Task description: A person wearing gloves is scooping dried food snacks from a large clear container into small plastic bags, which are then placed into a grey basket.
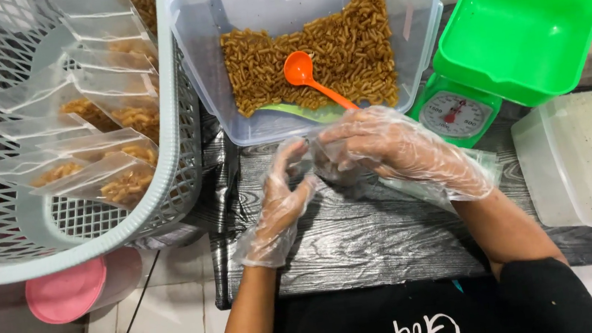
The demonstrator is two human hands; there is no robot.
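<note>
Nearest the camera, a black apron [398, 323] w/ pale lettering is seen at the bottom edge; both forearms run up from it. Just beyond, a small clear plastic bag [324, 160] is held above the desk [362, 247], at centre, near the front wall of the clear tub [271, 129]. The bag is pinched betw. both hands, apparently at its mouth, prob. so the film can be worked apart; whether anything is in it can't be told.

The left hand [278, 204], in a loose disposable glove, is set upright w/ fingertips closed on the bag's left side. The right hand [403, 152], also gloved, is curled over from the right, its grip clamped on the bag's top. More clear film [484, 163] is seen under the right wrist.

Just beyond the hands, the tub is filled w/ brown stick-shaped snacks [342, 46]; an orange scoop [305, 75] is left lying on them, handle pointing near, within easy reach. A pale green scoop-like piece [305, 113] lies at the tub's near wall.

To the right, a green kitchen scale [457, 111] w/ a square green pan [515, 37] is placed beside the tub, dial facing the person. Further right, a frosted lidded container [585, 160] sits at the desk edge.

To the left, a grey lattice basket [99, 222] is stocked w/ filled bags [124, 183], laid overlapping. Below it, a pink-lidded tub [69, 290] is seen on the tiled floor [173, 316].
</note>
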